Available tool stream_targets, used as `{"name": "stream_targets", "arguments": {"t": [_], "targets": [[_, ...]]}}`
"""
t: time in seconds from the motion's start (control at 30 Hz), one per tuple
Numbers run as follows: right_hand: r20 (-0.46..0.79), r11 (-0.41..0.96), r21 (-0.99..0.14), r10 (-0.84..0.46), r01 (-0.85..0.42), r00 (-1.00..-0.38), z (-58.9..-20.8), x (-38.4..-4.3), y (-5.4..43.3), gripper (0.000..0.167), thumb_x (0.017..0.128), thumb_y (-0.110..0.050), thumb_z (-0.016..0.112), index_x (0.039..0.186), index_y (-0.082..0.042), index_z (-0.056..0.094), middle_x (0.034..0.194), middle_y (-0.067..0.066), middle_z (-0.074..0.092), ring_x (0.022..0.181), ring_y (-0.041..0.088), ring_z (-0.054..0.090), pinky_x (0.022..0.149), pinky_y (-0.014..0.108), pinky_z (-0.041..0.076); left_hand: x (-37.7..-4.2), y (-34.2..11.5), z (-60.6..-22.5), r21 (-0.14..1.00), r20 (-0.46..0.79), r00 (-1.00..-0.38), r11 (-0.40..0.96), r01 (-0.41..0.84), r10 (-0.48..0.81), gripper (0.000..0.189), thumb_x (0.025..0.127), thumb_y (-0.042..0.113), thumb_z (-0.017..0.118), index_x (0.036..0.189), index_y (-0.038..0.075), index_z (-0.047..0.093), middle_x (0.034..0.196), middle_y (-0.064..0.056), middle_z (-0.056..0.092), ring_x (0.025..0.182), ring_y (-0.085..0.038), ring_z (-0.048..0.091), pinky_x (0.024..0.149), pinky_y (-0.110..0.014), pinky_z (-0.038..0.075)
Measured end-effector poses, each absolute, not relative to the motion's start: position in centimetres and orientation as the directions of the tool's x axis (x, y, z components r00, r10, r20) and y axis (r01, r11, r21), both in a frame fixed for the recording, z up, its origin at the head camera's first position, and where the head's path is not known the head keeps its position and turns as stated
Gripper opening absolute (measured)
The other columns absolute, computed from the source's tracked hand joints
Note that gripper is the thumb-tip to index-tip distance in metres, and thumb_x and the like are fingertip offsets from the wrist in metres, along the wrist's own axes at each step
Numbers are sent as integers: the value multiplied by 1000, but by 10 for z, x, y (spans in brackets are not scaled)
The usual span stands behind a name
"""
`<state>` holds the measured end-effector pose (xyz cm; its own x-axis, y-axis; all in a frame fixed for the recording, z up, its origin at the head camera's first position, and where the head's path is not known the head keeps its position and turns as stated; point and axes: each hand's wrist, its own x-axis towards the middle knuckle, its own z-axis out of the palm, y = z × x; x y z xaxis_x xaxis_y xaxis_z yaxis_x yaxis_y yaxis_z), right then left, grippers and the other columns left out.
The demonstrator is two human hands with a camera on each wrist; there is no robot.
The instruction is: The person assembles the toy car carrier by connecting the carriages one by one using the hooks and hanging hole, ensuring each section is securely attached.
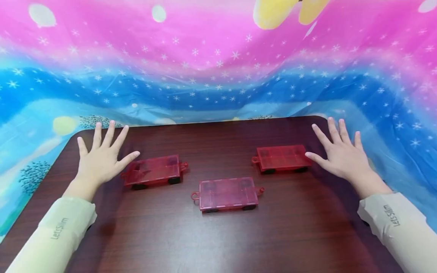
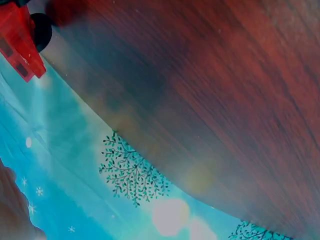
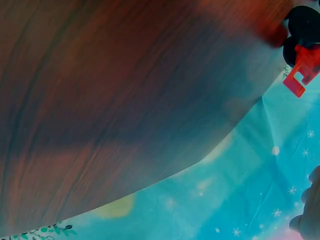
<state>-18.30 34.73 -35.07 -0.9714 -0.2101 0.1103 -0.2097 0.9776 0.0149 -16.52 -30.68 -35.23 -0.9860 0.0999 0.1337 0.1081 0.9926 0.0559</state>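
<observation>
Nearest to the camera, your pale left sleeve (image 1: 51,239) and right sleeve (image 1: 397,227) are reaching in from the two lower corners, over the dark wooden table (image 1: 205,246). At their ends you are holding both hands with the palms downward and the fingers straight and spread; neither the left hand (image 1: 100,159) nor the right hand (image 1: 344,155) is gripping anything.

Between the hands, three red see-through carts are standing on the table, well apart from one another. The left cart (image 1: 153,170) is lying just beside your left thumb, the right cart (image 1: 282,157) is lying just beside your right thumb, and the middle cart (image 1: 227,193) is standing between them, closer to you. In the head view your thumbs are reaching over the outer ends of the two side carts, but I cannot tell if they are touching. The wrist views are showing only small parts of the hands, so they are not settling this question. On the middle cart a ring (image 1: 195,196) is pointing to the left and a small knob (image 1: 261,190) to the right.

In my judgement, you are being at a rest step, because no cart is being held or joined to another. Handling a cart would be calling for lowering one hand to it and bringing the fingers together around its sides, with care for the wheels, which are perhaps rolling easily.
</observation>
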Motion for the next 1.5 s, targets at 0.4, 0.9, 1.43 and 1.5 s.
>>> {"name": "stream_targets", "arguments": {"t": [0.4,0.9,1.43,1.5], "targets": [[112,961,0,-274,-276,-955,-356,-187,321,91,92,-70,47,160,-36,-3,167,9,-16,152,33,-24,111,76,-10,-158,-289,-354,55,139,-978,985,167,158,88,92,75,37,160,36,-3,169,-7,-8,151,-32,-27,106,-78,-17],[49,923,-29,-382,-383,-923,-356,-182,287,88,91,-68,51,161,-33,9,169,8,-3,155,34,-10,117,72,6,-149,-244,-351,80,177,-940,947,310,292,88,90,72,48,160,38,5,169,1,-5,155,-28,-17,112,-76,-8],[-33,882,-50,-470,-468,-882,-365,-180,264,90,89,-70,54,160,-35,12,168,11,10,155,40,-1,116,72,12,-131,-188,-347,86,131,-869,867,490,478,89,89,72,50,160,37,10,169,6,-2,157,-29,-1,116,-70,18],[-46,877,-51,-479,-477,-876,-366,-180,262,90,89,-67,58,160,-36,13,167,12,14,154,42,3,116,71,13,-130,-180,-348,102,112,-855,850,517,507,88,90,71,51,160,38,9,169,8,-2,157,-28,-1,117,-69,19]]}}
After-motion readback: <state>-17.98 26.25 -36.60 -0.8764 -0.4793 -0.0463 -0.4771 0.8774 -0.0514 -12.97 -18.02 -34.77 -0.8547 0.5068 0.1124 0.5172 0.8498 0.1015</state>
